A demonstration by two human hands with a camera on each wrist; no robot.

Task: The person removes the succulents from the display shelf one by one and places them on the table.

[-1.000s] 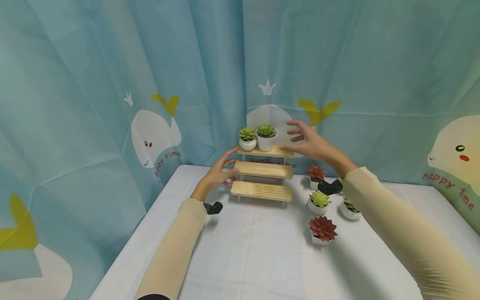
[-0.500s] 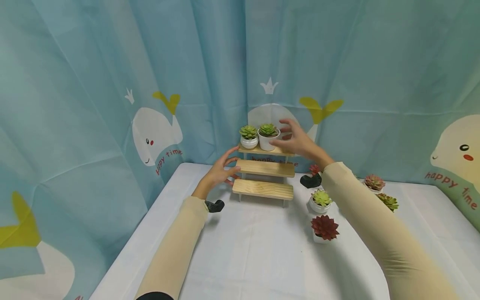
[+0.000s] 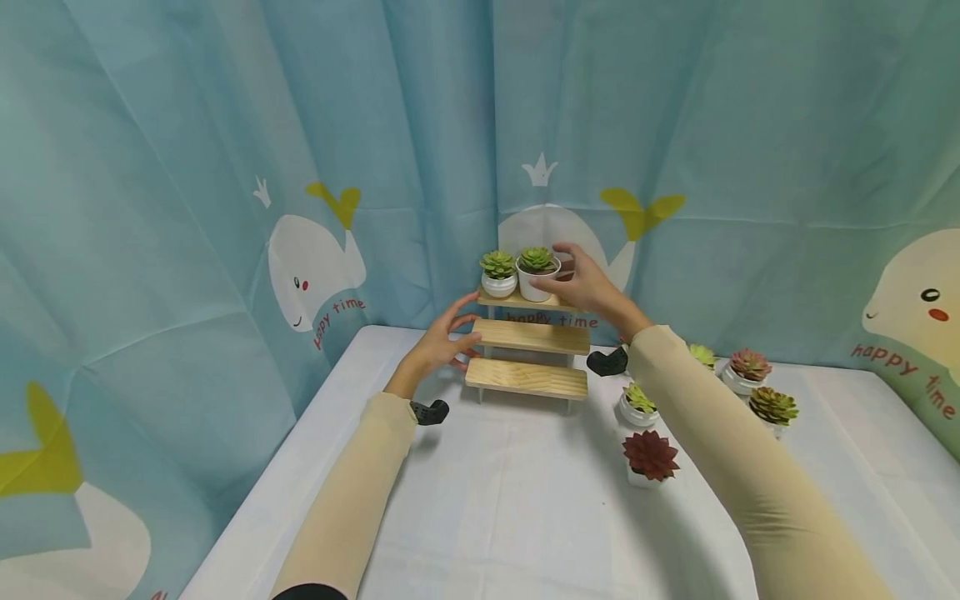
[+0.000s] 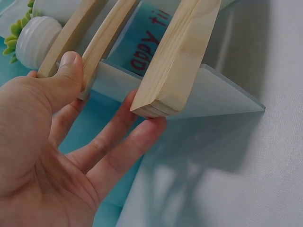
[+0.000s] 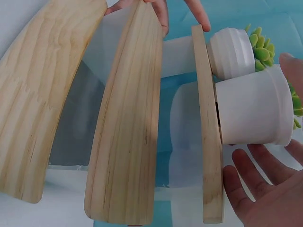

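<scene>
A three-tier wooden shelf (image 3: 528, 336) stands at the back of the white table (image 3: 510, 508). On its top tier sit a ribbed white pot (image 3: 498, 276) and a smooth white pot (image 3: 536, 274), each with a green succulent. My right hand (image 3: 579, 277) cups the smooth pot (image 5: 253, 112) from the right; its fingers (image 5: 258, 165) are spread on either side, very close to it. My left hand (image 3: 447, 340) rests against the shelf's left end. There its thumb (image 4: 71, 64) lies on the middle board and its straight fingers (image 4: 137, 137) under the lowest board (image 4: 177, 61).
Several small potted succulents stand on the table right of the shelf, among them a red one (image 3: 649, 457) and a green one (image 3: 639, 402) nearest, and more at the far right (image 3: 771, 407). A blue whale-print curtain (image 3: 315, 167) closes the back and left.
My right hand has moved left, from open air beside the top tier to close around the smooth pot. The left hand has stayed at the shelf's left end.
</scene>
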